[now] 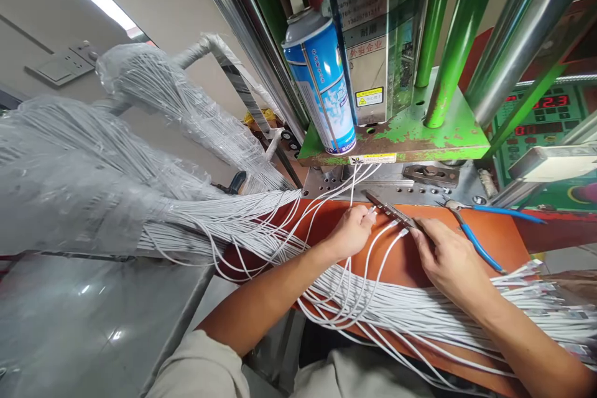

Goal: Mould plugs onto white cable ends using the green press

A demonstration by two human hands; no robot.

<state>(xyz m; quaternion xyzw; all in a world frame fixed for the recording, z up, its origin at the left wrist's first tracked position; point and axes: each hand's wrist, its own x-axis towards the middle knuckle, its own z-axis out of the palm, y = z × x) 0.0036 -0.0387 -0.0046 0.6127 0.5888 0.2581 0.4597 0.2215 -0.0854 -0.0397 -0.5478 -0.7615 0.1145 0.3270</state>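
Note:
My right hand (441,252) grips one end of a dark metal mold bar (390,210) above the orange work surface (494,233). Along the bar sit the white ends of several cables; two white cables (380,261) curve down from it. My left hand (353,230) is closed in a pinch on a white cable connector (373,211) at the bar's far side. A thick bundle of white cables (396,301) lies across the surface below both hands. More cables run from under the green press plate (420,143).
A blue spray can (321,87) stands on the press plate. Blue-handled pliers (480,242) lie right of my hands. Plastic-wrapped cable bundles (186,118) hang at left. A control panel (541,118) with red digits is at right, beside steel columns (517,31).

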